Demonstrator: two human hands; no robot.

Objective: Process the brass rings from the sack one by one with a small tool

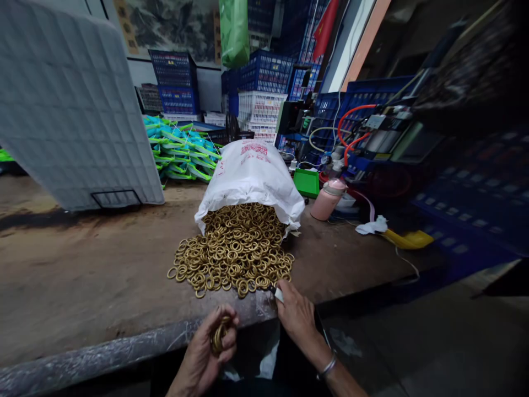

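Several rings [219, 333] in my left hand [212, 342], grip curled closed round them. Right hand [292, 309] pinching small white-and-black item [279, 294] beside ring pile [237, 256] on table [103, 264].

Table [103, 264]: brown top, film-covered front edge
Centre: white sack [256, 171], mouth toward front edge; rings [235, 253] spilled out
Left: grey panel [78, 105]
Right: pink bottle [327, 199], green tray [306, 183]

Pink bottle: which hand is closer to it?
Right. The right hand is on the pink bottle's near side, slightly left; the left hand, holding rings, is farther left and nearer the camera.
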